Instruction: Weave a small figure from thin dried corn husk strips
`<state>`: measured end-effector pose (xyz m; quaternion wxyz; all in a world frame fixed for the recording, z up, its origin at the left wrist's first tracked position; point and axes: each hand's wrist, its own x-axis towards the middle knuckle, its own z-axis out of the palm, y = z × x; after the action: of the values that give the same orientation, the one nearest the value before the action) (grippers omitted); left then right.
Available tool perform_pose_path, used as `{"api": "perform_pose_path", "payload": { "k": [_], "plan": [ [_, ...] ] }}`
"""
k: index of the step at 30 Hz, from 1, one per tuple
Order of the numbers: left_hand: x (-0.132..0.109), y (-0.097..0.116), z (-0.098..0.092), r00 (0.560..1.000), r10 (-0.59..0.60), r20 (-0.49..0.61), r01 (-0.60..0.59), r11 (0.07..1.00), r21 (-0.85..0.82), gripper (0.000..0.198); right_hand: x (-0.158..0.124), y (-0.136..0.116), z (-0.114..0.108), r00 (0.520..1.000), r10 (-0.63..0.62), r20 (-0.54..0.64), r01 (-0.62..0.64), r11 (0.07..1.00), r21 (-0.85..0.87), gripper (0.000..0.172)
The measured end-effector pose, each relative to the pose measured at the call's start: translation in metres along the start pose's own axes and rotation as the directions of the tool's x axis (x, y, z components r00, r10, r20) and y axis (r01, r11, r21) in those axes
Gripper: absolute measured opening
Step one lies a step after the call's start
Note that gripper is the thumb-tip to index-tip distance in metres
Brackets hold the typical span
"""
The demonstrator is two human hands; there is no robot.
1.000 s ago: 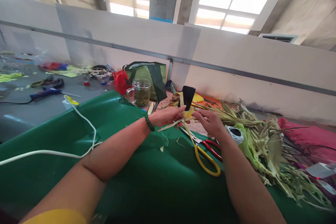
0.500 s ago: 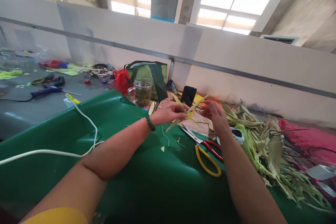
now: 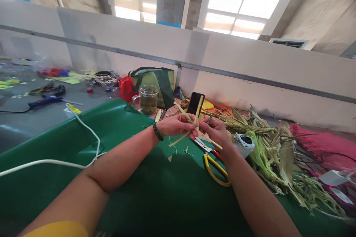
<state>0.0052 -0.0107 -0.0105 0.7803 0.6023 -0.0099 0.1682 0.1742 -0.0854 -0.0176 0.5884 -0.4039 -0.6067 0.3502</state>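
Note:
Several pale corn husk strips (image 3: 199, 108) cross one another between my hands, their ends sticking out in different directions. My left hand (image 3: 180, 124), with a green bead bracelet at the wrist, pinches them from the left. From the other side my right hand (image 3: 215, 132) grips the strips near the crossing, fingertips close to those of the left. A small dark thing by the right fingers is too small to name. Scissors (image 3: 207, 152) with one red and one yellow handle lie below the right hand, partly hidden by it. Behind the strips a phone (image 3: 194, 103) stands propped up.
Dried corn husks (image 3: 278, 152) are heaped at right, beside a spool of white cord (image 3: 245, 143). A glass mug (image 3: 148, 100) stands before a green bag (image 3: 164, 85). A white cable (image 3: 55, 162) crosses the green cloth (image 3: 155, 200); a glue gun (image 3: 46, 101) lies far left.
My right hand has moved left and closed on the strips, where it was apart before. The strips have turned, one now pointing up and another down to the right. The view has shifted slightly.

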Motion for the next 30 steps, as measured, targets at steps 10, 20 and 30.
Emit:
{"api": "perform_pose_path", "payload": {
  "k": [10,20,30],
  "plan": [
    [-0.001,-0.001,-0.001,0.997,0.053,-0.053,-0.054,0.999,-0.01,0.031,0.001,0.003,0.0,0.999,0.018,0.041,-0.018,1.0,0.003,0.04],
    [0.001,0.005,0.001,0.97,0.009,-0.241,0.03,0.987,0.159,0.048,0.015,0.016,-0.022,0.983,0.181,-0.029,-0.182,0.983,-0.03,0.042],
    [0.007,0.001,0.004,0.89,0.174,-0.421,0.024,0.905,0.425,0.035,0.011,0.005,-0.033,0.862,-0.307,-0.403,0.147,0.913,-0.38,0.032]
  ]
}}
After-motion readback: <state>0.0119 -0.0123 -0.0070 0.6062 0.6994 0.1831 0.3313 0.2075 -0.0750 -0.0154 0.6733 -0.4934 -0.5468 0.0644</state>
